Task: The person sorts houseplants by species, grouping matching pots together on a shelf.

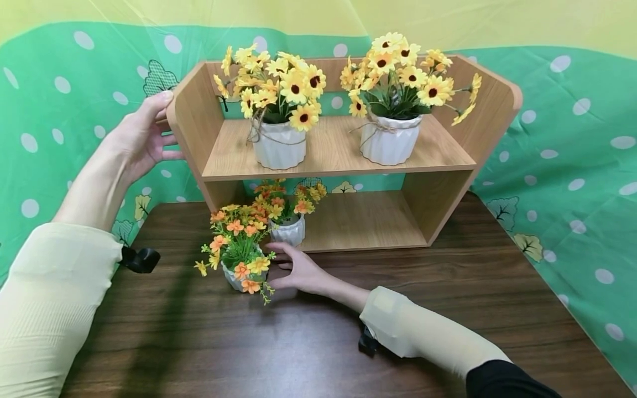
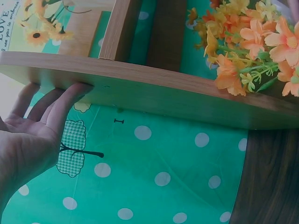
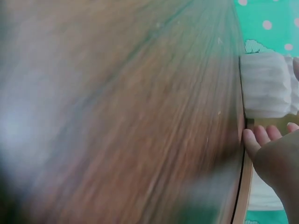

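Note:
My left hand [image 1: 144,132] rests against the outer left side of a wooden two-tier shelf [image 1: 318,149]. In the left wrist view its fingertips [image 2: 77,89] touch that panel, fingers fairly straight. My right hand [image 1: 303,271] is just right of a white pot [image 3: 266,84] of orange and yellow flowers [image 1: 239,243] on the table. Its thumb lies close to the pot; its other fingers [image 3: 252,140] stand apart from it. Whether the thumb touches is hard to tell. Behind, a second white pot [image 1: 288,229] with orange flowers stands on the lower tier, at its left.
On the upper tier stand two white pots, a left one [image 1: 280,145] and a right one [image 1: 390,138], both with yellow daisy-like flowers and twine. The shelf stands on a dark wooden table [image 1: 348,354]. A green dotted cloth [image 1: 562,110] hangs behind.

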`<state>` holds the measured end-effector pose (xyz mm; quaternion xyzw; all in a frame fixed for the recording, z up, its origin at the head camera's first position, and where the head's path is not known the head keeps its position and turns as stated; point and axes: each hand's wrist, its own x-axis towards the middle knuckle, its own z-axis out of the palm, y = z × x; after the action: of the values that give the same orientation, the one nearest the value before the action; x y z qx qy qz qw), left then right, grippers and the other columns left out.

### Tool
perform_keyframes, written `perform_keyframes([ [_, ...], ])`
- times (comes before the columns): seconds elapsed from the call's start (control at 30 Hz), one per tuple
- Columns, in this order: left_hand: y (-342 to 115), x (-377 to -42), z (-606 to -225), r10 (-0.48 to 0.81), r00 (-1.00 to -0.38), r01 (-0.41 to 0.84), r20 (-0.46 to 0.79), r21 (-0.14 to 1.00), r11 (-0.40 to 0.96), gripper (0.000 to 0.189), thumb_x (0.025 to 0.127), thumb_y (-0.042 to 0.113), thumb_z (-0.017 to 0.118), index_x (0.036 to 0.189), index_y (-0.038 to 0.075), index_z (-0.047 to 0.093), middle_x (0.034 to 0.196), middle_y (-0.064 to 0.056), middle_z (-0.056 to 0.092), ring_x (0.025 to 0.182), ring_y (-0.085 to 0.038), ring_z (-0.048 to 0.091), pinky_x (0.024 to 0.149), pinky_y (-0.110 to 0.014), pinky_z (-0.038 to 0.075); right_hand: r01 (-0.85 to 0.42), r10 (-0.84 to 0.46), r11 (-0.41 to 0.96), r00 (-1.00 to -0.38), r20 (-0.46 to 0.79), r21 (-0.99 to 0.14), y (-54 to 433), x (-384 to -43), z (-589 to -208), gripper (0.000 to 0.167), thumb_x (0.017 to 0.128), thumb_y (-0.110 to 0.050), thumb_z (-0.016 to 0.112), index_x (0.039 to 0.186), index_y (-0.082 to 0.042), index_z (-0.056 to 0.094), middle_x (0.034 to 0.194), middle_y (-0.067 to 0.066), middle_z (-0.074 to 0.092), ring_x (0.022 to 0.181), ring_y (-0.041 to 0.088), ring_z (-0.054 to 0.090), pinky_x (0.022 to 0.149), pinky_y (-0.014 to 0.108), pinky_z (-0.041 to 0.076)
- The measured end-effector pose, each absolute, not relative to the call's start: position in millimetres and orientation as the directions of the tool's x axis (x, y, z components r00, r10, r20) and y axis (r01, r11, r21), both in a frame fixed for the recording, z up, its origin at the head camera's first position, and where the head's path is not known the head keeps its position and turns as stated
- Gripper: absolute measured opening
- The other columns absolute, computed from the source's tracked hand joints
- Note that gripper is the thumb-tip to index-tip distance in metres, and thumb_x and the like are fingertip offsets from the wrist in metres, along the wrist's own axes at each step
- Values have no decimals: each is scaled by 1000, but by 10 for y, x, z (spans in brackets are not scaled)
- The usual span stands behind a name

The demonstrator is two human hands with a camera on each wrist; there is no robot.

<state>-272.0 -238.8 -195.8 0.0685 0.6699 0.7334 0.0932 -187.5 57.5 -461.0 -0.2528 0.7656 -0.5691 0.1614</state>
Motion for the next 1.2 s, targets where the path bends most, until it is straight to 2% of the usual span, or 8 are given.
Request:
perform_keyframes([
  [0.2, -2388, -2730, -1953, 224, -974, -48, -29, 996, -78, 50, 96, 48, 62, 142, 31, 51, 140, 1, 48, 107, -16, 70, 70, -39, 64, -193, -548, 299, -836, -3, -934, 456, -1879, -4614, 90, 79, -6, 80, 158, -20, 37, 160, 9, 44, 137, 34, 57, 111, 38, 51],
  [0.4, -2397, -2731, -1949, 217, -976, -50, -33, 996, -76, 49, 97, 48, 62, 141, 32, 51, 140, 1, 48, 106, -15, 70, 70, -39, 64, -202, -539, 336, -842, -12, -920, 339, -1911, -4616, 91, 80, -7, 81, 158, -19, 36, 162, 9, 40, 138, 35, 56, 111, 35, 50],
  [0.63, -2390, -2730, -1960, 219, -975, -47, -30, 996, -71, 48, 96, 48, 62, 140, 31, 52, 140, 1, 49, 107, -15, 70, 70, -38, 64, -204, -524, 394, -851, -36, -896, 270, -1932, -4607, 92, 83, -7, 79, 161, -14, 31, 167, 7, 34, 141, 37, 53, 109, 36, 52],
  [0.8, -2396, -2734, -1964, 218, -975, -50, -34, 996, -69, 49, 96, 48, 62, 141, 32, 51, 140, 1, 49, 107, -16, 69, 70, -39, 64, -244, -494, 471, -869, -25, -847, 228, -1955, -4607, 90, 83, -17, 83, 159, -13, 34, 164, 7, 41, 145, 31, 49, 115, 41, 46],
  [0.9, -2394, -2737, -1966, 221, -975, -49, -34, 997, -62, 50, 96, 49, 61, 142, 32, 51, 140, 1, 48, 108, -16, 69, 71, -39, 64, -248, -472, 500, -882, -21, -830, 193, -1967, -4600, 88, 82, -15, 81, 158, -12, 37, 161, 8, 45, 146, 29, 47, 117, 43, 44],
  [0.97, -2393, -2739, -1970, 222, -975, -49, -35, 997, -61, 50, 96, 49, 61, 142, 32, 50, 140, 1, 48, 108, -16, 68, 71, -39, 64, -234, -459, 503, -888, -28, -832, 168, -1968, -4597, 87, 81, -9, 78, 157, -11, 38, 160, 9, 45, 144, 28, 49, 113, 40, 48],
  [1.1, -2394, -2740, -1972, 220, -975, -49, -34, 997, -63, 51, 96, 49, 61, 143, 33, 49, 140, 0, 48, 108, -17, 68, 71, -39, 64, -154, -436, 471, -896, -77, -868, 114, -1966, -4580, 91, 75, 8, 68, 159, -9, 35, 163, 13, 41, 110, 29, 65, 80, 34, 60],
  [1.2, -2388, -2741, -1966, 223, -974, -47, -31, 997, -67, 50, 96, 49, 61, 142, 32, 50, 141, 1, 48, 109, -17, 68, 71, -39, 64, -134, -416, 469, -905, -85, -873, 76, -1960, -4570, 93, 71, 14, 64, 157, -7, 36, 160, 16, 43, 104, 30, 66, 72, 31, 60],
])
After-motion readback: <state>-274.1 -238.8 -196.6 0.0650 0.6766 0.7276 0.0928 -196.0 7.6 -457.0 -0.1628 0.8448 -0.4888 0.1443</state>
